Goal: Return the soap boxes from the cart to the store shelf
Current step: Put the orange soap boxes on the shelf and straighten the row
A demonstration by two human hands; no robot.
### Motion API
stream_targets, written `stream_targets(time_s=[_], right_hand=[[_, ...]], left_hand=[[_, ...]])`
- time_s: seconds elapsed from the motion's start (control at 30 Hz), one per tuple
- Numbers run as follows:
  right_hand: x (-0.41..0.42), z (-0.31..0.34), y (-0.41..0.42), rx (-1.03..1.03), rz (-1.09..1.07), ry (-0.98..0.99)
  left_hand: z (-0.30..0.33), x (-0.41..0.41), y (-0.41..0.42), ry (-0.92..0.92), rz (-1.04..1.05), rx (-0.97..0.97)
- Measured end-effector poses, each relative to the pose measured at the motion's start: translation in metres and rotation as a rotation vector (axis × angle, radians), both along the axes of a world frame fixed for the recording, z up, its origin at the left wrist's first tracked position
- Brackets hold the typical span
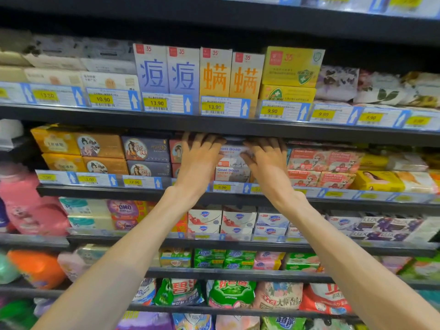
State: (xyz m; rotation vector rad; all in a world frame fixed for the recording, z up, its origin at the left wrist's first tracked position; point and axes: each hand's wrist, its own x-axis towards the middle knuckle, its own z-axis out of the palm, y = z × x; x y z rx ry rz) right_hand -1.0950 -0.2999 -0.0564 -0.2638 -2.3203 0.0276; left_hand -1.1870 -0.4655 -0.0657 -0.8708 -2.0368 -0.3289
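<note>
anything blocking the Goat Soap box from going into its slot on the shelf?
Nothing visible. Left hand and right hand flank the top Goat Soap box, which sits on another Goat Soap box just under the upper shelf. Space behind it is hidden.

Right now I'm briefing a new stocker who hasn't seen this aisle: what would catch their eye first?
Two bare forearms reach up the middle, the left hand and right hand pressed on either side of the white Goat Soap boxes on the second shelf. Above them, tall boxes with large blue characters and orange characters stand out.
</note>
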Motion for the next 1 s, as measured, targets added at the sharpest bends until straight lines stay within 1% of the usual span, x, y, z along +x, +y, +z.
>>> stream_targets(time_s=[0.07, 0.2, 0.3, 0.43, 0.57, 0.67, 0.77, 0.9, 1.0], right_hand=[[0.001, 0.001, 0.001, -0.004, 0.008, -0.013], [0.002, 0.004, 0.003, 0.013, 0.035, -0.019], [0.006, 0.002, 0.006, 0.022, 0.034, 0.001], [0.029, -0.005, 0.025, 0.014, -0.01, 0.101], [0.05, -0.011, 0.053, 0.05, -0.072, 0.096], [0.055, -0.014, 0.067, 0.073, -0.118, 0.11], [0.054, -0.014, 0.071, 0.072, -0.103, 0.119], [0.049, -0.011, 0.077, 0.026, -0.075, 0.092], [0.047, -0.007, 0.08, -0.012, -0.056, 0.058]], left_hand=[[-0.001, 0.002, -0.002, 0.019, -0.016, 0.016], [-0.001, 0.003, -0.002, -0.037, -0.001, -0.016], [-0.001, 0.005, -0.002, -0.027, -0.013, -0.02], [-0.003, 0.023, 0.01, 0.003, -0.112, -0.009], [-0.003, 0.041, 0.044, 0.031, -0.181, -0.016], [-0.007, 0.042, 0.063, 0.002, -0.171, -0.021], [-0.009, 0.039, 0.073, -0.048, -0.164, 0.01], [-0.006, 0.04, 0.08, -0.136, -0.147, 0.022], [-0.005, 0.039, 0.081, -0.133, -0.134, 0.007]])
